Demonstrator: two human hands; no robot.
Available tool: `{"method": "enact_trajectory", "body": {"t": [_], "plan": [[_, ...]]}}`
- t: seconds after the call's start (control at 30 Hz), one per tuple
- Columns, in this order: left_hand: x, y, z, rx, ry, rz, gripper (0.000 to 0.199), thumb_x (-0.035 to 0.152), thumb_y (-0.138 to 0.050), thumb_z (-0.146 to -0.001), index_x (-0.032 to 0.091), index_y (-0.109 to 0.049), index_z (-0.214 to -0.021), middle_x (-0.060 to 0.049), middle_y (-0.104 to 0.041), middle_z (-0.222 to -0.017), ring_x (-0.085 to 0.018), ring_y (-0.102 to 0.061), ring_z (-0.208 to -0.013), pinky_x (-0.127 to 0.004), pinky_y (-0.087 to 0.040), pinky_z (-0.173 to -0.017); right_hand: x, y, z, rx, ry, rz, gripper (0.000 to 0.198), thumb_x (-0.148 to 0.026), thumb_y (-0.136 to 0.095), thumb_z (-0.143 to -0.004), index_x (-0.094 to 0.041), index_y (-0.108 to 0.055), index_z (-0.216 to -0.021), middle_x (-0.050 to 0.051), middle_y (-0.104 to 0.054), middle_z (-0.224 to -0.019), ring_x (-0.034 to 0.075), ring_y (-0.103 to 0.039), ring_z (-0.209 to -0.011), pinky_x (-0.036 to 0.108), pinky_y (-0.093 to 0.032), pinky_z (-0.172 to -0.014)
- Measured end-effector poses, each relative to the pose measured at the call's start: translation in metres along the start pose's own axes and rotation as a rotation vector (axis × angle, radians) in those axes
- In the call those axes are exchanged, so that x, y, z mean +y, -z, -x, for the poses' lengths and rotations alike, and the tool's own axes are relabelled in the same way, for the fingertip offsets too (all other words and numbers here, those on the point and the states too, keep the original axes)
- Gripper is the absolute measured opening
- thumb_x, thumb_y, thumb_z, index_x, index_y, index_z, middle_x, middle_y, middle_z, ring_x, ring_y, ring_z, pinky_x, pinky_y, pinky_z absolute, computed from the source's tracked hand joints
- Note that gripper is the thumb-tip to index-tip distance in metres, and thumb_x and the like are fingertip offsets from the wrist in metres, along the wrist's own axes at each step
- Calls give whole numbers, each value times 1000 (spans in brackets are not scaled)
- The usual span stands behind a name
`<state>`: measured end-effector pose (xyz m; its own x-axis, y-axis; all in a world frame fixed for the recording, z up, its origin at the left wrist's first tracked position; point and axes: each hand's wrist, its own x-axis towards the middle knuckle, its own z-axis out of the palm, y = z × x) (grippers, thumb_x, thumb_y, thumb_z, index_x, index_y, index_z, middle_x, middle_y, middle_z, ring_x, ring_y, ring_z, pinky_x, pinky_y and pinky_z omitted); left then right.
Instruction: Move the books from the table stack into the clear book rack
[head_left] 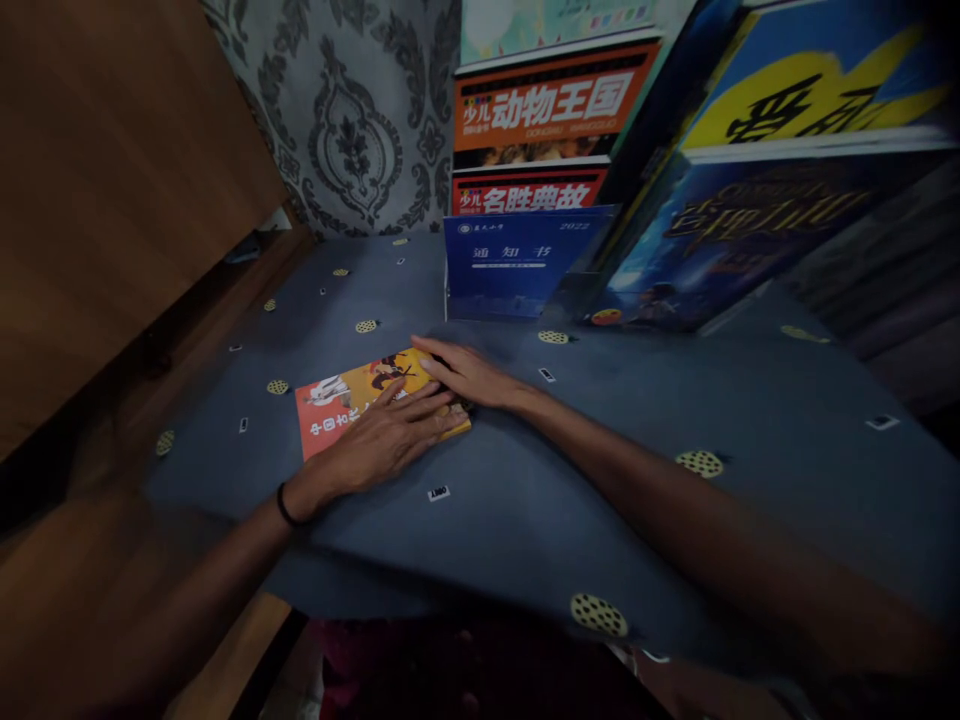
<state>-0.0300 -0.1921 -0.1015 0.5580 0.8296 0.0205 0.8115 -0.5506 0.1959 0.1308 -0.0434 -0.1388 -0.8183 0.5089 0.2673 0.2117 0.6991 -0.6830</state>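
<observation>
A small book (330,415) with an orange-red and yellow cover lies closed on the dark blue-grey tablecloth (510,560), its long side turned across the table. My left hand (386,432) rests flat on the cover, fingers stretched toward the right end of the book; a black band circles the wrist. At the book's far right corner lies my right hand (472,375), fingers extended along the edge and touching it. The two hands almost meet, and they hide part of the cover.
Several upright books stand at the back, among them a blue booklet (525,265), an orange book (555,100) and a large dark-blue book (697,240). Patterned wallpaper (352,140) rises behind. A brown wooden panel (127,180) borders the left side.
</observation>
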Motion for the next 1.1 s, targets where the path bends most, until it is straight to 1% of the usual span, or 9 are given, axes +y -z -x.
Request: {"method": "enact_trajectory", "body": {"t": [0.3, 0.47, 0.63, 0.7, 0.8, 0.9, 0.97, 1.03, 1.1], "plan": [[3, -9, 47, 108, 142, -91, 50, 46, -33, -106, 28, -40, -152, -5, -41, -160, -23, -34, -150, -52, -27, -125, 3, -8, 4, 11, 42, 125, 63, -50, -42, -99, -19, -39, -154, 14, -51, -152, 31, -48, -139, 55, -37, -115], [-11, -7, 79, 117, 150, -125, 48, 46, -39, -104, 34, -42, -151, -3, -41, -160, -23, -36, -149, -53, -26, -125, -11, -3, 9, 41, 63, 175, 54, -48, -47, -97, -17, -56, -140, 15, -61, -133, 32, -57, -124, 53, -44, -109], [-54, 5, 107, 173, 303, -140, 43, 39, -31, -107, 40, -52, -144, -5, -46, -156, -29, -40, -146, -62, -30, -118, -36, -13, 63, 145, -13, 306, 44, -42, -48, -98, -18, -63, -132, 13, -66, -105, 31, -63, -101, 56, -52, -96], [-70, 7, 108, 243, 378, -115, 45, 38, -28, -107, 35, -57, -141, -9, -54, -150, -30, -51, -137, -58, -42, -111, -54, -23, 89, 164, 32, 306, 39, -36, -46, -100, -23, -61, -134, 11, -68, -105, 29, -63, -100, 57, -51, -98], [-80, 5, 96, 312, 403, -3, 47, 44, -29, -106, 28, -58, -140, -10, -65, -135, -25, -63, -119, -48, -52, -102, -84, -34, 108, 86, 108, 255, 33, -34, -46, -102, -24, -64, -128, 10, -70, -103, 26, -64, -97, 49, -57, -91], [-72, -1, 81, 376, 418, 90, 49, 49, -34, -104, 23, -58, -138, -10, -62, -140, -26, -59, -127, -47, -49, -108, -105, -33, 94, 13, 176, 218, 35, -30, -41, -104, -21, -73, -94, 6, -70, -81, 21, -65, -79, 41, -59, -80], [-64, -5, 75, 401, 441, 129, 52, 53, -38, -103, 21, -55, -139, -12, -55, -147, -27, -54, -134, -49, -45, -112, -112, -29, 69, 31, 181, 197, 43, -29, -37, -106, -19, -72, -83, 6, -70, -77, 21, -65, -78, 41, -58, -82], [-59, -9, 74, 411, 452, 158, 55, 54, -39, -102, 20, -51, -142, -13, -51, -151, -28, -51, -137, -50, -42, -114, -113, -29, 37, 56, 186, 148, 40, -33, -36, -106, -18, -72, -99, 10, -74, -93, 23, -68, -95, 43, -57, -90], [-57, -11, 76, 415, 436, 181, 52, 52, -39, -102, 20, -52, -141, -14, -53, -149, -28, -52, -136, -50, -42, -114, -111, -36, 3, -5, 180, 74, 41, -42, -39, -106, -18, -62, -131, 12, -67, -133, 24, -58, -128, 46, -48, -108]]}}
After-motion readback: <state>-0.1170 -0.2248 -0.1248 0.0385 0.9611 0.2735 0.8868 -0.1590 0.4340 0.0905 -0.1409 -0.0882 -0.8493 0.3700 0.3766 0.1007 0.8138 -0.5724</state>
